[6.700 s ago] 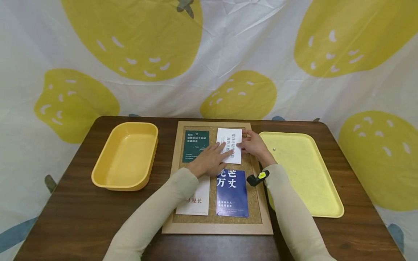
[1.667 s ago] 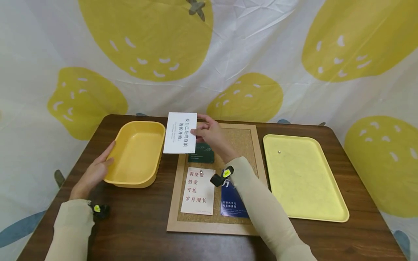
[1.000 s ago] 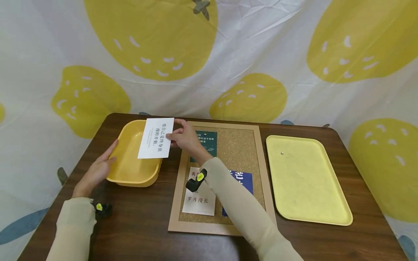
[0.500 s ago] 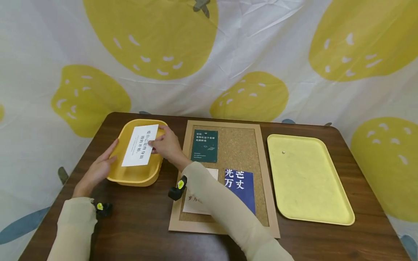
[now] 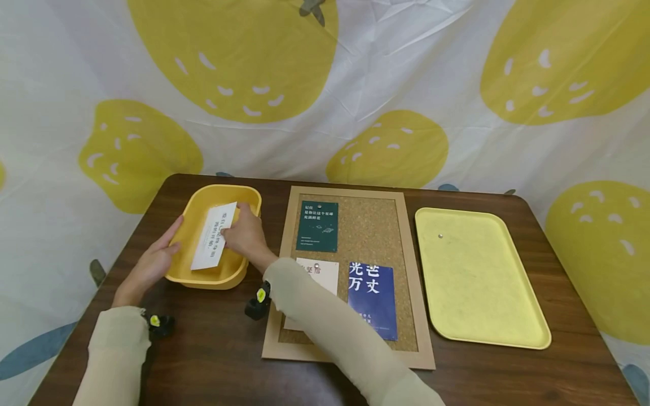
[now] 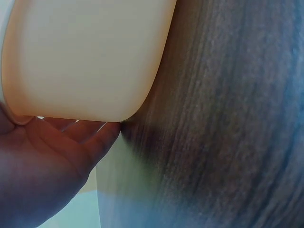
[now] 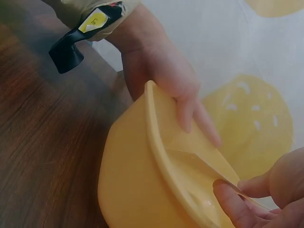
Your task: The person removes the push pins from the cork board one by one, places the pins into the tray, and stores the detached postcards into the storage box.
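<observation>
Right hand [image 5: 247,232] pinches and partly covers card [image 5: 210,241] inside bin [image 5: 215,283]. Left hand [image 5: 149,268], partly hidden, grips bin rim. Right of bin: sleeve [image 5: 335,334] obscures sheet [image 5: 327,274].

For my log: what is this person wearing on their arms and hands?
Plain cream long sleeves reach both wrists. The left hand and right hand wear no gloves. Each wrist carries a small black camera with a yellow label; dark marks show on the left one.
</observation>
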Motion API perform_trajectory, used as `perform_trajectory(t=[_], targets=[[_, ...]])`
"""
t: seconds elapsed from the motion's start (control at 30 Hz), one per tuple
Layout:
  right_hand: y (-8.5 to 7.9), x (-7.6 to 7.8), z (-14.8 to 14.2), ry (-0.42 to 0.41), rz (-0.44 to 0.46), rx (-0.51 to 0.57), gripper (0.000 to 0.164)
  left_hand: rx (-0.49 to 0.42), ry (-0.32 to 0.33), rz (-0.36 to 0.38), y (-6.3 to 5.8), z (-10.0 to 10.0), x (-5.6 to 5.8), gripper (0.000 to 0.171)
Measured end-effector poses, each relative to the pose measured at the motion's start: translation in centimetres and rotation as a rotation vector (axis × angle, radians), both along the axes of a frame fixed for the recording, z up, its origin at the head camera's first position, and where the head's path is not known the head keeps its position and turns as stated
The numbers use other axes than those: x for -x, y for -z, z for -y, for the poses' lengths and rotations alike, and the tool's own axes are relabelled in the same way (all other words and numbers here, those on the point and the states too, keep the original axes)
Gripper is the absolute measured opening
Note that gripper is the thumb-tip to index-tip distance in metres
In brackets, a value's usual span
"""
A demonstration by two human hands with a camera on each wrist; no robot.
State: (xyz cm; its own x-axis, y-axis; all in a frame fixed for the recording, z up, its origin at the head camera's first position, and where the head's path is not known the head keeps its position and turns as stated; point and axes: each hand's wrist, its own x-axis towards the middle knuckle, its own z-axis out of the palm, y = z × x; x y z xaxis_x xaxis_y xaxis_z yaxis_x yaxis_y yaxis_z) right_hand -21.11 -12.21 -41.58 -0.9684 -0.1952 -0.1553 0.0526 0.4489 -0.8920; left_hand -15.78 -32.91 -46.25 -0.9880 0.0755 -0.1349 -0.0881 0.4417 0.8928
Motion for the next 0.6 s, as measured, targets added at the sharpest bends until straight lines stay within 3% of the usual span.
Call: perform_trajectory(t=[0.6], targets=[[-0.12, 0.34, 0.19, -0.062, 0.023, -0.223, 0.074, -0.021, 0.004, 0.004, -0.21, -0.08, -0.06, 0.058]])
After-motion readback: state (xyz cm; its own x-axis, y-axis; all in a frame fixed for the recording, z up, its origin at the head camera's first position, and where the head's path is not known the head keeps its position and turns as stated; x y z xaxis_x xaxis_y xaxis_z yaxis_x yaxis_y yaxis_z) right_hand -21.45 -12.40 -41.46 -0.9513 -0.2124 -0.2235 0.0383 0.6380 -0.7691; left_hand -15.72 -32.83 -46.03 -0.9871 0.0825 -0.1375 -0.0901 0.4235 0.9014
